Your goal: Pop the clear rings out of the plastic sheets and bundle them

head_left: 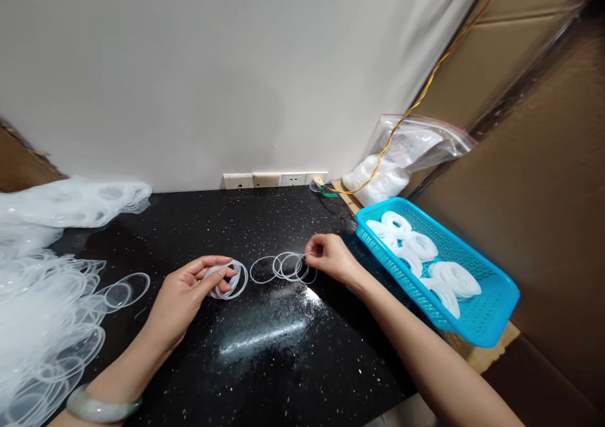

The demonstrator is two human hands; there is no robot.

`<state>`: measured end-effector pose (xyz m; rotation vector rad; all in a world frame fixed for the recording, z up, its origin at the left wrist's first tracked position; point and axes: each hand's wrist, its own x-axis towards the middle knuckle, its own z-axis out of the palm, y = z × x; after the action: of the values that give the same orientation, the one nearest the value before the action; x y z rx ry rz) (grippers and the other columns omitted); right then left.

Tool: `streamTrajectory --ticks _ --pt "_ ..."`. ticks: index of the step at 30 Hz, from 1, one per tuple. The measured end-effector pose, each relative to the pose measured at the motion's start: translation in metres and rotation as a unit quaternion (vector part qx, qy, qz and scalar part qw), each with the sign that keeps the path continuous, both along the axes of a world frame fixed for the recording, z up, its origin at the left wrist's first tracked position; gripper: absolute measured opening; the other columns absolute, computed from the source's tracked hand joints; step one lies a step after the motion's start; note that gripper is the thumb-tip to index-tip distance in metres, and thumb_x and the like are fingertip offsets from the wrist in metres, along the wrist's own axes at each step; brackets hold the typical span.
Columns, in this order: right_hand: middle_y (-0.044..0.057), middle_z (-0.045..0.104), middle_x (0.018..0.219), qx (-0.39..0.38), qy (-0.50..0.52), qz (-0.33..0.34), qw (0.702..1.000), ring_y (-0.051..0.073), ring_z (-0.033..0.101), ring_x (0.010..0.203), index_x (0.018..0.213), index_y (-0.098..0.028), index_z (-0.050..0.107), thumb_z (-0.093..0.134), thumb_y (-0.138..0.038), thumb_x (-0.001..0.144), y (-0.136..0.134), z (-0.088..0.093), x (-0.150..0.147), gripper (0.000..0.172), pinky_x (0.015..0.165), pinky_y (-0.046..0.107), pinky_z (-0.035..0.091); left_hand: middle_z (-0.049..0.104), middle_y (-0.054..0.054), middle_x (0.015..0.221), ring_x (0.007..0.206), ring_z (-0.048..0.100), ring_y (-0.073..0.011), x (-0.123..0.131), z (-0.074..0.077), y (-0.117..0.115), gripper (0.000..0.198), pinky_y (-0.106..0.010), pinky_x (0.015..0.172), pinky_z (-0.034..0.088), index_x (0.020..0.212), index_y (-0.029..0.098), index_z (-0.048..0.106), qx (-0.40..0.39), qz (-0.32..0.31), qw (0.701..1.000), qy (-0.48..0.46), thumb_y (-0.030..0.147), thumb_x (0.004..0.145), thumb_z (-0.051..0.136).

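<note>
The left hand (186,295) is curled around a small bunch of clear silicone rings (225,280), its fingers and thumb closed on them near the middle of the black speckled desk (265,222). The right hand (331,258) pinches a thin cluster of overlapping rings (289,266) between thumb and forefinger, and a single ring (262,269) sits just beside that cluster, between the two hands. A pale jade bangle (104,404) circles the left wrist. A large translucent heap of rings (45,313) spills along the desk's left edge. Near the right corner, a turquoise plastic basket (454,244) holds bundles of white rings (454,279). Past the back edge sit wall sockets (275,180) and a zip bag of white material (397,162), crossed by a yellow cable (425,87)
</note>
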<state>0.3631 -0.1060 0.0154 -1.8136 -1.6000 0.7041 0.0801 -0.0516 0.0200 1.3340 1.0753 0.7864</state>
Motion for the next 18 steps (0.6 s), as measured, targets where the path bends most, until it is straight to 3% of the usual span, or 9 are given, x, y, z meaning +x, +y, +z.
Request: streamTrajectory --ticks 3,5,12,18 --pt "-0.001 0.059 0.063 0.008 0.081 -0.003 0.997 0.009 0.051 0.056 0.07 -0.014 0.062 0.056 -0.016 0.065 0.001 0.002 0.007 0.008 0.053 0.019 0.036 0.072 -0.007 0.088 0.067 0.062 -0.0136 -0.001 0.0 0.0 0.042 -0.023 0.066 0.051 0.104 0.014 0.066 0.003 -0.001 1.0 0.0 0.043 0.074 0.073" --pt "-0.001 0.058 0.062 0.002 0.083 0.0 0.997 0.009 0.05 0.056 0.069 -0.014 0.062 0.057 -0.016 0.065 0.001 0.004 0.013 0.006 0.053 0.019 0.036 0.072 -0.007 0.088 0.067 0.061 -0.0134 -0.001 0.0 0.0 0.042 -0.023 0.066 0.051 0.104 0.014 0.066 0.007 0.0 1.0 0.003 0.043 0.075 0.073" --pt "0.0 0.064 0.065 -0.033 -0.136 -0.041 0.989 0.011 0.054 0.058 0.069 -0.017 0.065 0.061 -0.014 0.065 -0.001 0.009 0.018 0.007 0.052 0.021 0.031 0.073 -0.006 0.089 0.068 0.061 -0.0124 -0.002 -0.002 0.0 0.042 -0.022 0.068 0.051 0.105 0.015 0.066 0.005 -0.003 1.0 0.013 0.045 0.075 0.073" --pt "0.0 0.066 0.071 0.008 -0.135 -0.031 0.99 0.012 0.056 0.062 0.077 -0.019 0.067 0.062 -0.018 0.073 0.002 0.001 0.019 0.006 0.056 0.021 0.035 0.073 -0.006 0.088 0.068 0.062 -0.0133 -0.001 -0.002 0.001 0.042 -0.023 0.067 0.052 0.104 0.016 0.066 0.012 0.001 1.0 0.011 0.044 0.074 0.073"
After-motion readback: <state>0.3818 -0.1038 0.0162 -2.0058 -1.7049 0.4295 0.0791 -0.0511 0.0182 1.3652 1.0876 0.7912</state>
